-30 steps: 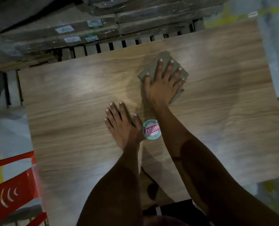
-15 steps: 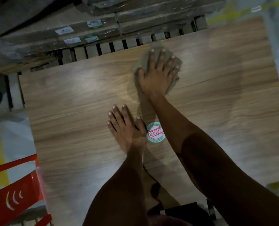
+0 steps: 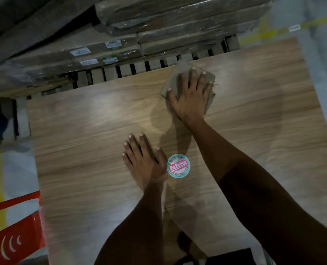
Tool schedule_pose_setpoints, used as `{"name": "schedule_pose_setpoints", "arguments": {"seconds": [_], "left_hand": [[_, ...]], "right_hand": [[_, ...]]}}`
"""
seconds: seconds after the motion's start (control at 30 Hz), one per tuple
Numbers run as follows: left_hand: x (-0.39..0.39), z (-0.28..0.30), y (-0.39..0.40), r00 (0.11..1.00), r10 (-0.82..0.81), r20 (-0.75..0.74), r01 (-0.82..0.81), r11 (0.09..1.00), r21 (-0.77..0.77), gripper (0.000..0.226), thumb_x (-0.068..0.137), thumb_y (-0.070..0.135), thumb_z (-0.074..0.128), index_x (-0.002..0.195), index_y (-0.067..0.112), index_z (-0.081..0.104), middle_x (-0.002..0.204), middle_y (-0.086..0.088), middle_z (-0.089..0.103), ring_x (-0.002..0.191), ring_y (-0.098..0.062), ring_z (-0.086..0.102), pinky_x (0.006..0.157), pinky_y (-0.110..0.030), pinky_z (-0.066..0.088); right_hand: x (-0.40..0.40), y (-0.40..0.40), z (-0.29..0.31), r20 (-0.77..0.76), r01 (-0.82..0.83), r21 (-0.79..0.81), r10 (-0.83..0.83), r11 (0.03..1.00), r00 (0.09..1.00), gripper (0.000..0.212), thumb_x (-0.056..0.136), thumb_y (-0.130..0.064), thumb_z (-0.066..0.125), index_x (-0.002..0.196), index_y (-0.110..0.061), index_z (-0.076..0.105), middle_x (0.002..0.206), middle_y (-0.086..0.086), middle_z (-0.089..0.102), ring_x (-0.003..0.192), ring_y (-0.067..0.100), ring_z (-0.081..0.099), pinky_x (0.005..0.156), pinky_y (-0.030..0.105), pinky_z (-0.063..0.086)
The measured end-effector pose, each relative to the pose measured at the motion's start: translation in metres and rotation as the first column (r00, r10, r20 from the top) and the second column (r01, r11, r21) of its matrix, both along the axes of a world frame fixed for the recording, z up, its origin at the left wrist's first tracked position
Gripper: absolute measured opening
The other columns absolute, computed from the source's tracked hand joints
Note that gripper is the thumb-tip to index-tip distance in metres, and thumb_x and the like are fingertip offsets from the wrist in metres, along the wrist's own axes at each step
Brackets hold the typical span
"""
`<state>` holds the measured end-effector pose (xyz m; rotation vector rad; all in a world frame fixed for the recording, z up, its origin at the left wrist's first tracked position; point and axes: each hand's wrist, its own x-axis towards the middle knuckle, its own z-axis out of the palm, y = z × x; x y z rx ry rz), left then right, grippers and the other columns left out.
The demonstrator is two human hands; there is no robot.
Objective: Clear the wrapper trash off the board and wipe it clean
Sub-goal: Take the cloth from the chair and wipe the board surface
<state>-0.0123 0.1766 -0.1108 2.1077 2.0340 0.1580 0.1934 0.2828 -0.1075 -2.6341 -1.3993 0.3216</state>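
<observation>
Round "Patelsa" sticker (image 3: 178,166) on board (image 3: 82,169), beside flat left hand (image 3: 144,161); right hand (image 3: 190,94) fingers spread on cloth (image 3: 173,81).

Just beside my left hand (image 3: 145,163), a round sticker (image 3: 178,166) on the wood-grain board (image 3: 82,150) reads "Patelsa" in white letters on a red band. The white labels (image 3: 80,51) on the wrapped packs (image 3: 63,60) beyond are too blurred to read.

Open board (image 3: 82,150) surface to the left and right, with only a round sticker (image 3: 178,166) lying flat near the middle. Blocked at the far edge by wrapped stacked packs (image 3: 105,54); hemmed at near left by a red frame (image 3: 11,236).
</observation>
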Motion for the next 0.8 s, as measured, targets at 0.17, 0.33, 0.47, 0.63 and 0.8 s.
{"name": "schedule_pose_setpoints", "arguments": {"seconds": [0.17,0.33,0.47,0.63,0.8], "left_hand": [[-0.001,0.000,-0.001,1.000,0.004,-0.024,-0.004,1.000,0.001,0.070,0.094,0.047,0.047,0.158,0.021,0.038,0.168,-0.012,0.027,0.155,-0.034,0.023,0.124,-0.052,0.019],[0.003,0.002,0.000,0.999,0.042,0.002,-0.042,0.999,0.002,0.070,0.092,0.046,0.047,0.158,0.024,0.037,0.169,-0.008,0.026,0.156,-0.029,0.021,0.126,-0.048,0.015],[0.004,0.005,-0.002,0.999,0.030,-0.024,-0.029,1.000,0.010,0.068,0.093,0.046,0.045,0.157,0.022,0.039,0.167,-0.010,0.030,0.154,-0.032,0.024,0.125,-0.050,0.019],[0.052,0.008,0.008,0.991,0.125,-0.037,-0.124,0.992,0.034,0.073,0.087,0.050,0.052,0.144,0.005,0.047,0.152,-0.029,0.042,0.139,-0.049,0.040,0.112,-0.058,0.035],[0.174,0.009,-0.002,0.996,-0.017,0.089,0.022,0.998,-0.052,0.073,0.085,0.045,0.040,0.151,0.012,0.044,0.165,-0.025,0.027,0.153,-0.043,0.024,0.124,-0.054,0.019]], "right_hand": [[0.017,-0.010,-0.001,-0.012,-0.274,0.030,0.275,0.961,0.961,0.073,0.093,-0.067,0.039,0.153,-0.026,0.036,0.172,0.011,0.016,0.158,0.043,0.008,0.124,0.065,0.006],[0.059,-0.026,-0.001,-0.045,-0.137,0.086,0.141,0.987,0.989,0.069,0.095,-0.066,0.040,0.154,-0.032,0.038,0.172,0.008,0.020,0.158,0.041,0.013,0.125,0.059,0.010],[0.062,-0.038,0.001,-0.057,-0.037,0.030,0.039,0.999,0.998,0.073,0.097,-0.066,0.034,0.162,-0.033,0.026,0.173,0.013,0.010,0.159,0.042,0.007,0.127,0.057,0.006],[0.082,-0.049,0.003,-0.016,-0.320,-0.015,0.320,0.947,0.947,0.078,0.096,-0.067,0.034,0.165,-0.034,0.016,0.174,0.010,0.006,0.159,0.040,0.003,0.127,0.057,0.004],[0.091,-0.047,-0.004,0.003,-0.264,0.024,0.264,0.964,0.965,0.075,0.096,-0.067,0.032,0.163,-0.037,0.022,0.174,0.007,0.014,0.159,0.037,0.009,0.128,0.052,0.007]]}}
